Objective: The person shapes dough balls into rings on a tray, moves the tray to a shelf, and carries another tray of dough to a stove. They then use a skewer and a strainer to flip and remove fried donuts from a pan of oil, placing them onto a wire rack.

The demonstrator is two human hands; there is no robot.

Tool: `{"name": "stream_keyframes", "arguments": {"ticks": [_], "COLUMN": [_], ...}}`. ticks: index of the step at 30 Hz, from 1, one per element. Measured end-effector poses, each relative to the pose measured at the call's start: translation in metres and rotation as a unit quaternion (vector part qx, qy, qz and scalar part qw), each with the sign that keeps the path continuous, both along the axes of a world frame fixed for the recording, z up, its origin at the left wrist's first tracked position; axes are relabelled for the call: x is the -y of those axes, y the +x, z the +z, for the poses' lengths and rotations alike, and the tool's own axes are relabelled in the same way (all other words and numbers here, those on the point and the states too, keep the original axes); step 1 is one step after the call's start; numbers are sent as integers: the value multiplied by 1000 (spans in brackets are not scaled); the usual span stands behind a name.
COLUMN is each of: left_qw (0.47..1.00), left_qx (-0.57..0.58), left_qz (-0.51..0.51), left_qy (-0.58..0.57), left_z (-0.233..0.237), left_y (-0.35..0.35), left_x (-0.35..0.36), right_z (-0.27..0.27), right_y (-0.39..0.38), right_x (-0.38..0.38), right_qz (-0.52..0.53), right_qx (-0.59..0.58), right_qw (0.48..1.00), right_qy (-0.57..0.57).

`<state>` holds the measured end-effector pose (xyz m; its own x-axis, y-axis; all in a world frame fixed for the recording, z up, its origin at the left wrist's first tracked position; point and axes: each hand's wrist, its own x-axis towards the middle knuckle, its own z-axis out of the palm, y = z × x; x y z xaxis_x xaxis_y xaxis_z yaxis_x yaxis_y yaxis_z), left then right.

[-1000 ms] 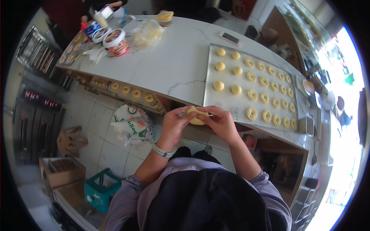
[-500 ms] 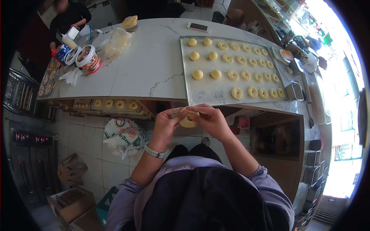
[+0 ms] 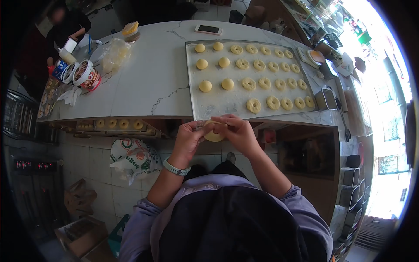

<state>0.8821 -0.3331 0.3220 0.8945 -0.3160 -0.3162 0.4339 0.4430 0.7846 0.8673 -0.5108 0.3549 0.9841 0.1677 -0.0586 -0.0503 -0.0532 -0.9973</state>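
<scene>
A ring of pale dough (image 3: pixel 214 136) hangs between my two hands, just off the counter's front edge. My left hand (image 3: pixel 190 134) grips its left side, thumb and fingers closed on it. From the right, my right hand (image 3: pixel 235 131) pinches the top and right of the ring. Fingers cover much of the dough's upper part. Beyond my hands lies a metal baking tray (image 3: pixel 218 104). Several dough rings (image 3: pixel 273 103) sit in rows on its middle and right, and round dough balls (image 3: pixel 205 86) stand at its left.
The marble counter (image 3: pixel 144 83) carries a phone (image 3: pixel 208 29), a plastic bag (image 3: pixel 116 54) and a tub (image 3: pixel 88 76). A scale (image 3: pixel 312 56) and loaf tin (image 3: pixel 326 99) stand right of the tray. Another person (image 3: pixel 67 28) is at the far left. A bag (image 3: pixel 134 156) rests on the floor.
The view has shifted, so the counter and tray appear farther left. Both hands still hold the dough ring, with fingers slightly repositioned around its top and hole.
</scene>
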Motion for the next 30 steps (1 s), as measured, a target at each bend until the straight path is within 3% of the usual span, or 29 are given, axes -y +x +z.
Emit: {"name": "stream_keyframes", "arguments": {"ticks": [3, 6, 7, 12, 15, 18, 20, 24, 27, 30], "left_qw": [999, 999, 1000, 999, 999, 998, 999, 999, 995, 999], "left_qx": [13, -16, -12, -12, -21, -5, -7, -19, -12, -36], "left_qz": [49, -16, 4, 52, -22, 60, 51, 29, 99, 15], "left_qy": [-13, -24, -19, -4, -20, 5, 4, 26, 17, -1], "left_z": [-4, 3, 3, 4, -1, 2, 7, -4, 0, 5], "left_y": [10, 15, 17, 32, 42, 48, 51, 55, 59, 64], "left_x": [19, 44, 52, 91, 113, 133, 143, 144, 136, 124], "right_z": [2, 5, 1, 7, 8, 8, 2, 5, 1, 0], "right_y": [10, 22, 23, 44, 51, 61, 73, 78, 90, 94], "right_x": [30, 50, 55, 105, 119, 141, 153, 150, 148, 137], "right_qz": [-28, -4, 37, 37, 66, 66, 71, 97, 92, 94], "right_qx": [-52, -2, 19, -44, -29, -25, -31, -31, -50, -37], "right_qw": [998, 1000, 999, 998, 997, 998, 997, 995, 994, 995], "right_qy": [-17, -26, -3, -34, 21, 2, -21, -14, -17, -2]}}
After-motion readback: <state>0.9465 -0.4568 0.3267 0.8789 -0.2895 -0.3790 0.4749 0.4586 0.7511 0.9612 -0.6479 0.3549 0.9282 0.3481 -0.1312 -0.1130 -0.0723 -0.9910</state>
